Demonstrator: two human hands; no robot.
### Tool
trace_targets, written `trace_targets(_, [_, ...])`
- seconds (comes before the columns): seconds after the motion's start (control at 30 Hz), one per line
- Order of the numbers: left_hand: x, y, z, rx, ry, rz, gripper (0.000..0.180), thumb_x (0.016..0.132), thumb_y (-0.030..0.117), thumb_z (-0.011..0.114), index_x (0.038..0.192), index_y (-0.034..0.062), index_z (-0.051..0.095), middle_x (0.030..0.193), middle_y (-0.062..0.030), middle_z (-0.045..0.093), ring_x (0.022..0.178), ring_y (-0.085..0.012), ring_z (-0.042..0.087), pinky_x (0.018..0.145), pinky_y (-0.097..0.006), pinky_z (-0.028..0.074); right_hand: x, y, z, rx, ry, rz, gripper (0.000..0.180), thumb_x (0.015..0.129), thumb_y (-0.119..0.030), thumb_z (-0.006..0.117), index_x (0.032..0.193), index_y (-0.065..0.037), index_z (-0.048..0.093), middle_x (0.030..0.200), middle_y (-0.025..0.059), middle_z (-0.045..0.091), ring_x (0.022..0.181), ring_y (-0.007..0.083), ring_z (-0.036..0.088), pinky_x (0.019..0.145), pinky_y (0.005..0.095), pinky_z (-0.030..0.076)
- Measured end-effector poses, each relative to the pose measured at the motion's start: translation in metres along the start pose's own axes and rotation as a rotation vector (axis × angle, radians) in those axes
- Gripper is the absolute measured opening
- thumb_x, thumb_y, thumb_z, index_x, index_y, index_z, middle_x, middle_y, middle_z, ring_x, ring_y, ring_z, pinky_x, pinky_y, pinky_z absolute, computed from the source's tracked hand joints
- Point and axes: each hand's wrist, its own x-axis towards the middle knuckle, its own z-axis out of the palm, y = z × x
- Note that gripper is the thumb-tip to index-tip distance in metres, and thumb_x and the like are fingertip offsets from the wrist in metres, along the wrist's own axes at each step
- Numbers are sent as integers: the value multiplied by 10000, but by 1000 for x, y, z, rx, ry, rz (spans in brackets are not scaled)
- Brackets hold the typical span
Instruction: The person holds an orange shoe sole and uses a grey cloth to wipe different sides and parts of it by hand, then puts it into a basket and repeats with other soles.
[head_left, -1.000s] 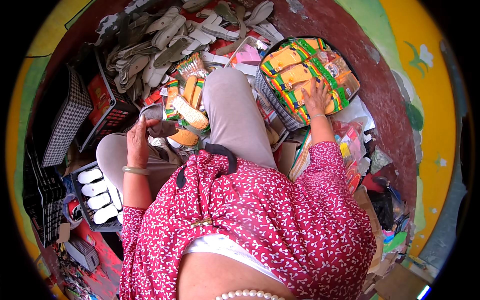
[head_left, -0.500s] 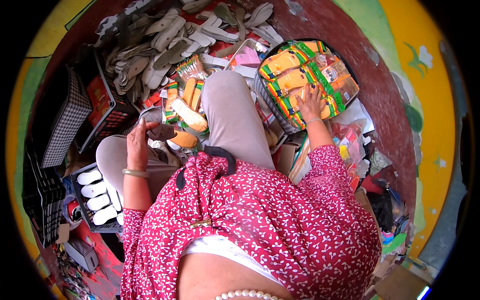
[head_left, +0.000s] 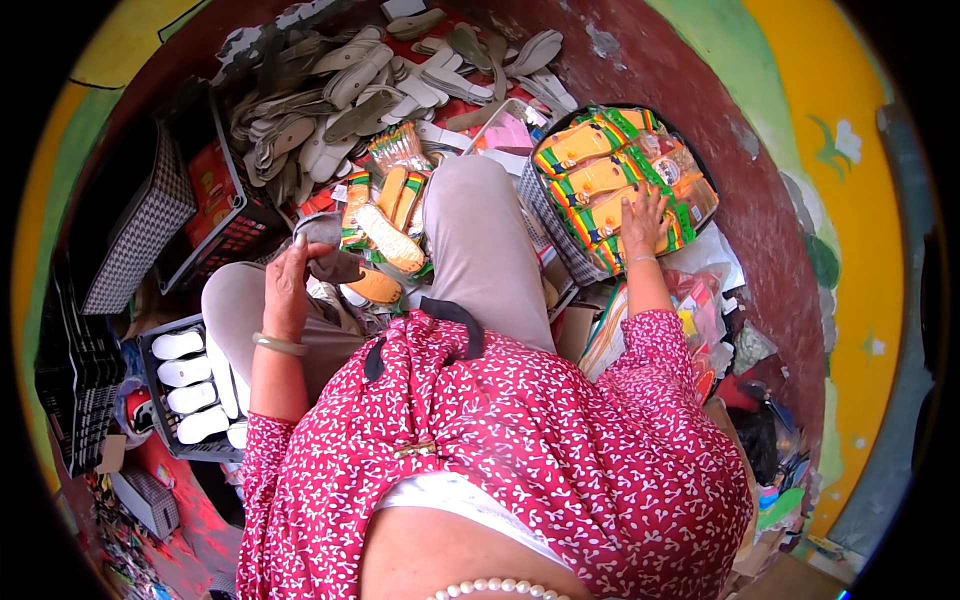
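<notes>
My right hand (head_left: 643,225) lies with spread fingers on packaged insoles (head_left: 597,178), orange-yellow in green-edged wrappers. They fill a houndstooth-patterned basket (head_left: 548,222) at the right. Beside my bent left knee, my left hand (head_left: 288,288) is raised with loosely bent fingers, and I see nothing held in it. Its fingertips are close to a grey cloth item (head_left: 338,264), perhaps a sock; whether they touch is unclear. Just beyond lie a pale textured insole (head_left: 390,238) and an orange insole (head_left: 375,287), next to more wrapped pairs (head_left: 356,208).
A large heap of grey and white soles (head_left: 345,90) spreads along the far wall. At the left stand a dark crate (head_left: 205,255) and a houndstooth box (head_left: 140,235). White soles (head_left: 186,372) sit in a black crate below. Plastic bags (head_left: 703,300) lie by my right forearm.
My right hand has shifted slightly right and down over the packaged insoles, its fingers more spread. The left hand stays by the grey cloth. The whole view has shifted a little.
</notes>
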Motion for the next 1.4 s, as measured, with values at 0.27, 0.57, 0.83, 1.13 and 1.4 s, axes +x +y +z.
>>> trace_targets(0.27, [24,42,3,-518,-246,3,456,958,337,397,948,-47,643,873,-84,635,794,-122,576,730,-241,451,-34,-195,-99,1303,-178,-613,680,815,-352,652,1333,-7,380,1353,157,418,1265,261,376,1039,336,280])
trace_targets(0.57, [69,111,6,-634,-359,139,461,952,355,420,938,-59,622,904,-123,631,831,-166,604,792,-283,478,-66,-342,-106,1898,-1014,-436,285,795,-87,635,1072,-32,599,998,59,637,878,134,594,764,254,475])
trace_targets(0.83, [181,-61,-5,-801,-21,-276,221,862,181,497,831,-15,595,764,-76,606,732,-181,574,681,-311,474,-24,-327,-91,2200,-517,-253,306,843,-218,608,1081,-32,559,1034,73,601,923,168,564,839,319,456])
trace_targets(1.13, [137,-184,79,568,-161,-614,575,733,451,624,1066,-18,601,1103,-213,597,1038,-322,579,880,-367,460,-60,-341,-111,2226,-398,-138,319,922,-310,514,1101,-46,497,1129,51,529,1060,150,474,975,308,334])
trace_targets(1.4, [112,-182,107,427,25,-920,998,654,365,775,1390,30,190,1313,-229,411,1171,-345,472,937,-390,440,-85,-369,-160,2285,-533,13,555,906,-402,489,1321,-52,371,1359,95,408,1257,279,367,1065,462,248])
